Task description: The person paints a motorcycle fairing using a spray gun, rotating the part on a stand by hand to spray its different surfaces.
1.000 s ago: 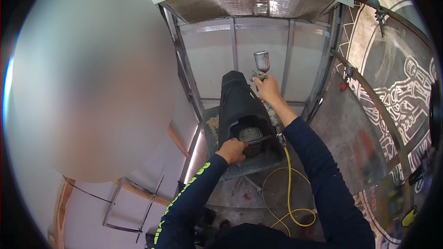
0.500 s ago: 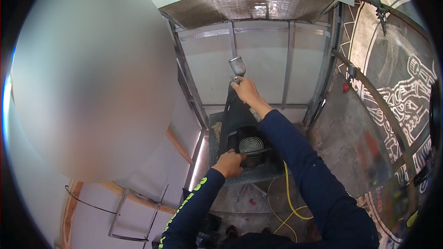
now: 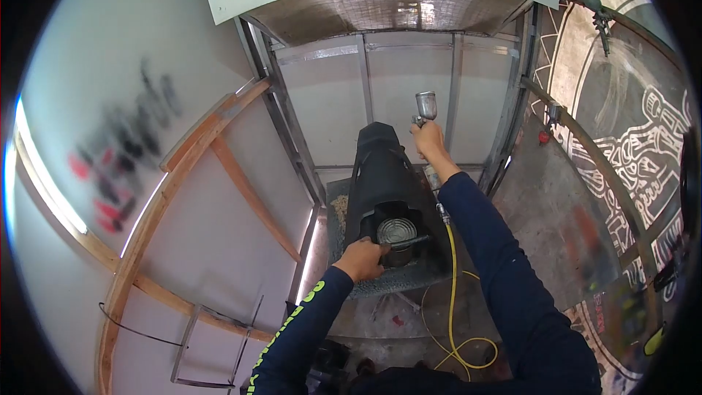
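A long black moulded part (image 3: 384, 168) lies on a dark speckled stand (image 3: 387, 282), pointing away from me. At its near end sits a round can with ringed metal (image 3: 397, 232). My left hand (image 3: 362, 259) is closed on a thin dark bar that crosses in front of the can. To the right of the part, my right hand (image 3: 429, 142) grips a spray gun (image 3: 425, 105) with a metal cup on top. A yellow hose (image 3: 453, 278) hangs from the gun's lower end.
Framed pale panels (image 3: 409, 95) stand behind the part. Wooden beams (image 3: 170, 190) and a thin metal frame (image 3: 183, 347) are at the left. Another spray gun (image 3: 602, 23) hangs on the right wall, and the yellow hose loops on the floor.
The spray gun in my right hand went left over the part, then back to the right side. The large blurred area at the left is gone. My left hand keeps its hold on the bar.
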